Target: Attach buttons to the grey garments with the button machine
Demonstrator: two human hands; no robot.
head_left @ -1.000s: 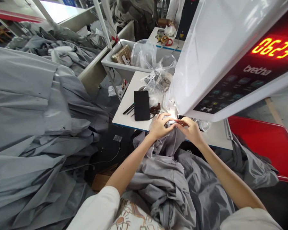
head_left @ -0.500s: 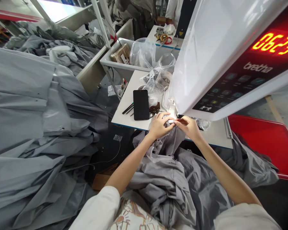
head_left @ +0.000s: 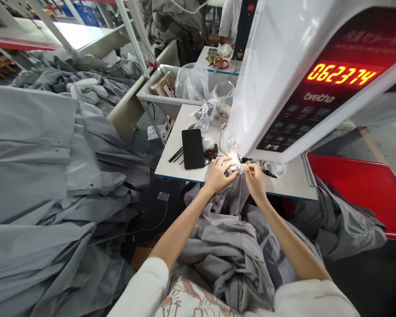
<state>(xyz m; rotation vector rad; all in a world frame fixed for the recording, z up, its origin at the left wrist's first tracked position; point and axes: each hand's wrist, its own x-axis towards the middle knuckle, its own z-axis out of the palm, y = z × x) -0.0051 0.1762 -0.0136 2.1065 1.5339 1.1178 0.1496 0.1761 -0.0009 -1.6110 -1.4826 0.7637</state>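
My left hand (head_left: 217, 177) holds a bunched edge of grey fabric (head_left: 229, 259) at the front of the white worktable (head_left: 171, 152). Its thumb and fingers close around the cloth, where a small dark dot shows on a pale fold. Beside it, my right hand (head_left: 255, 181) is closed with curled fingers, pinching at the right end of that same fold. Both hands sit just below the lit working point of a white machine (head_left: 247, 110) with red digits on its panel. From the hands the fabric hangs down over my lap.
A black phone (head_left: 193, 149) lies left of my hands, with thin dark tools and clear plastic bags (head_left: 214, 116) around it. Large grey cloth piles (head_left: 29, 176) fill the left side. A red surface (head_left: 353, 189) stands at right. Behind, a person's white sleeve (head_left: 229, 20) shows.
My right hand has turned, its fingers now more curled, and has drawn slightly down, uncovering the dark dot on the fold. My left hand stays on the fabric. The camera view has shifted.
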